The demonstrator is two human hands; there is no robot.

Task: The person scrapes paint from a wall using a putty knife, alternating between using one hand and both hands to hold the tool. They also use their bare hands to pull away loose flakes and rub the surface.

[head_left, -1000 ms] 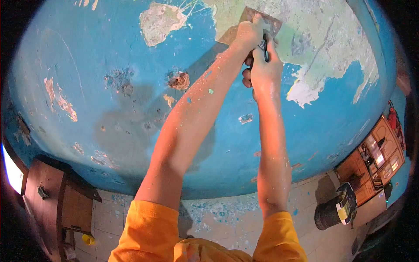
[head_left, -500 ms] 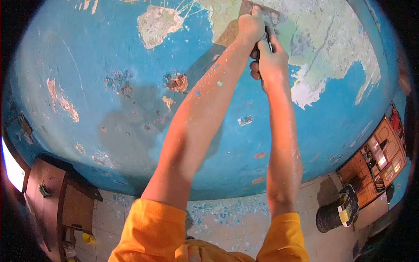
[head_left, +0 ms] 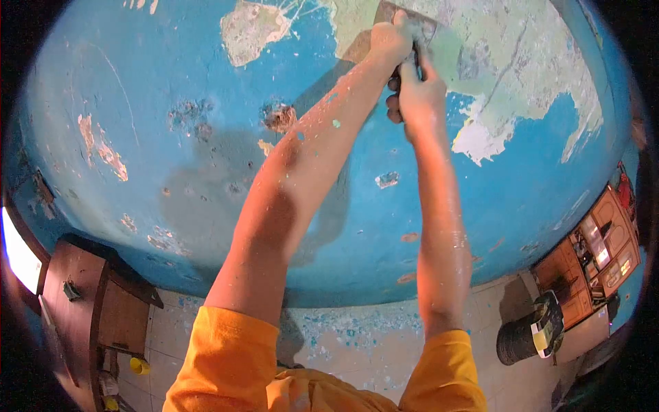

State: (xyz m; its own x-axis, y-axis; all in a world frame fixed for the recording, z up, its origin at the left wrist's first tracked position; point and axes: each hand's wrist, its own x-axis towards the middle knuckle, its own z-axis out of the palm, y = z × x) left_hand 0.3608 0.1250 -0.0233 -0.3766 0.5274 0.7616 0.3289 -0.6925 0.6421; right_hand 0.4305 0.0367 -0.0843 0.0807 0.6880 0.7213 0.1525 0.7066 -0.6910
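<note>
At one o'clock, the right hand (head_left: 421, 97) grasps the dark handle of a broad, flat, brownish-grey metal scraper (head_left: 426, 29) — blade against the pale-green patch (head_left: 508, 58) on the blue painted wall (head_left: 374, 226) — while the left hand (head_left: 391, 41) presses the blade, one finger extended.

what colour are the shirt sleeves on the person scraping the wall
The sleeves are plain bright orange, seen best in the head view.

There are two hands, one left hand (head_left: 392, 42) and one right hand (head_left: 421, 97), with one scraper (head_left: 424, 27) and two orange sleeves (head_left: 230, 347) (head_left: 445, 364). One wall (head_left: 206, 89), one wooden cabinet (head_left: 563, 264), one black bin (head_left: 516, 342) and one bright panel (head_left: 22, 254) show.
</note>
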